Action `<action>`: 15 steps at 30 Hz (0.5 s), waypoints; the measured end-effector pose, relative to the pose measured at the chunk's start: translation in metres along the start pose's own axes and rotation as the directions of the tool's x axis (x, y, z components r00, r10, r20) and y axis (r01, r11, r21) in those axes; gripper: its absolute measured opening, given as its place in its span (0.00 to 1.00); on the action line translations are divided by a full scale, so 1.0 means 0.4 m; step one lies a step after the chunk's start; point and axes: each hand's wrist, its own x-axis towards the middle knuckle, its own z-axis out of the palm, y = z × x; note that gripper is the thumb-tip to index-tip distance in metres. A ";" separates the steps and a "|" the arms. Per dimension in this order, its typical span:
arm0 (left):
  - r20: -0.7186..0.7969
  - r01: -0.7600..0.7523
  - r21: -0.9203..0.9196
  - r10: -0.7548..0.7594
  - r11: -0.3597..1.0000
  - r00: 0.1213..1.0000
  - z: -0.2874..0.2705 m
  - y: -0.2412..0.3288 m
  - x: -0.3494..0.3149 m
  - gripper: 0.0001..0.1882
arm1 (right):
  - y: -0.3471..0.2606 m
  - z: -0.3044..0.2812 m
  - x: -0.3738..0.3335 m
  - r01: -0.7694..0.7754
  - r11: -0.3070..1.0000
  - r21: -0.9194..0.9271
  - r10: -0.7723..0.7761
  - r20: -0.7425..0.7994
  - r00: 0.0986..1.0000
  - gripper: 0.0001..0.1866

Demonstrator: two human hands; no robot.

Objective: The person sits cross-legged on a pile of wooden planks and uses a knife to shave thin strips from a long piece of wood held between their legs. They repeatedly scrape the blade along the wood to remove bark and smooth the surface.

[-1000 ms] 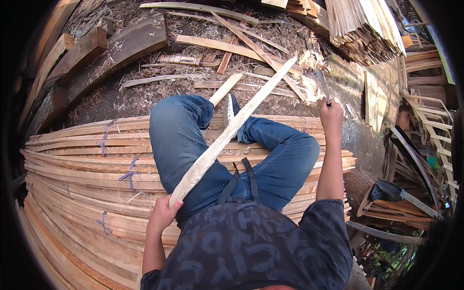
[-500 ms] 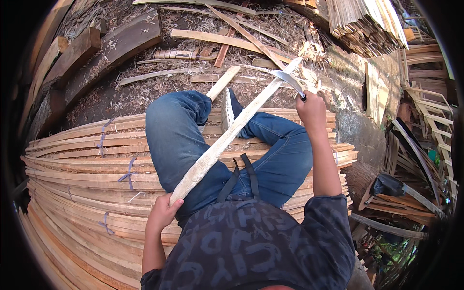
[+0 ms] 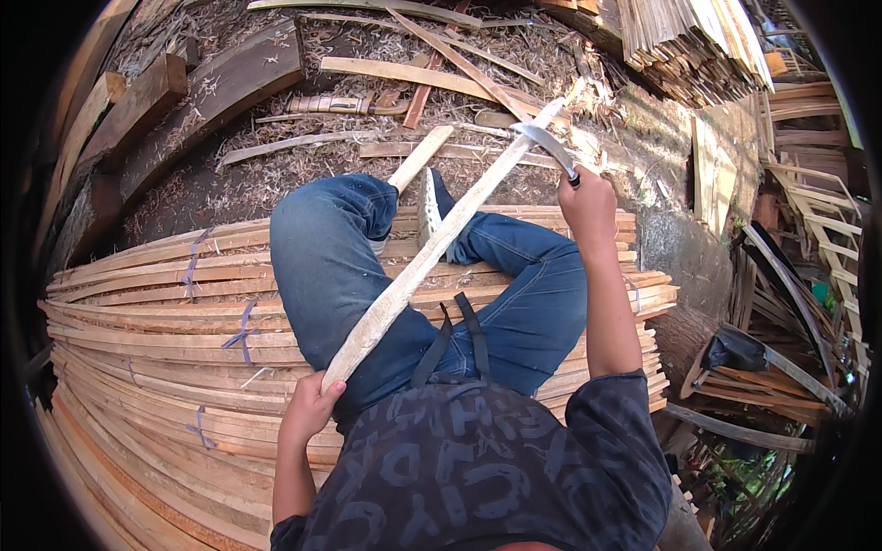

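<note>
A long, pale, rough-surfaced wooden strip [image 3: 439,246] slants across my lap, from low left to far right. Its near end is gripped by my left hand [image 3: 309,408], thumb on top. My right hand [image 3: 589,204] is closed round the dark handle of a knife with a curved blade [image 3: 549,144]. The blade lies across the strip close to its far end; whether the edge bites into the wood I cannot tell. Most of the handle is hidden inside my fist.
Under my legs lie bundled wooden slats [image 3: 156,321] tied with purplish bands. Thick timber beams [image 3: 230,78] stand at the far left. Shavings and loose strips [image 3: 404,73] cover the ground ahead. A stack of thin boards [image 3: 689,46] rises at the far right.
The strip's far end and the knife have shifted slightly farther away and to the left. Both hands keep their holds, and the blade stays near the strip's far end.
</note>
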 end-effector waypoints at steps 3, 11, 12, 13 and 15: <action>0.035 -0.011 -0.034 0.012 0.999 0.999 -0.003 -0.008 0.016 0.24 | -0.091 0.013 -0.122 0.363 0.930 0.050 -0.365 0.035 0.930 0.09; 0.026 -0.027 0.067 0.026 0.997 0.999 0.004 0.023 0.030 0.25 | 0.190 0.066 0.148 -0.395 0.900 -0.185 0.385 -0.089 0.919 0.15; 0.024 -0.021 0.029 0.020 0.999 1.000 -0.002 0.008 0.028 0.26 | 0.192 0.066 0.147 -0.424 0.900 -0.105 0.419 -0.061 0.906 0.16; 0.024 -0.017 -0.008 0.017 1.000 1.000 -0.005 -0.005 0.026 0.26 | 0.197 0.064 0.128 -0.452 0.892 -0.027 0.451 -0.031 0.892 0.17; -0.002 -0.044 0.012 0.044 0.999 0.999 0.006 -0.012 0.030 0.27 | 0.175 0.094 0.052 -0.273 0.962 0.003 0.272 -0.100 0.957 0.18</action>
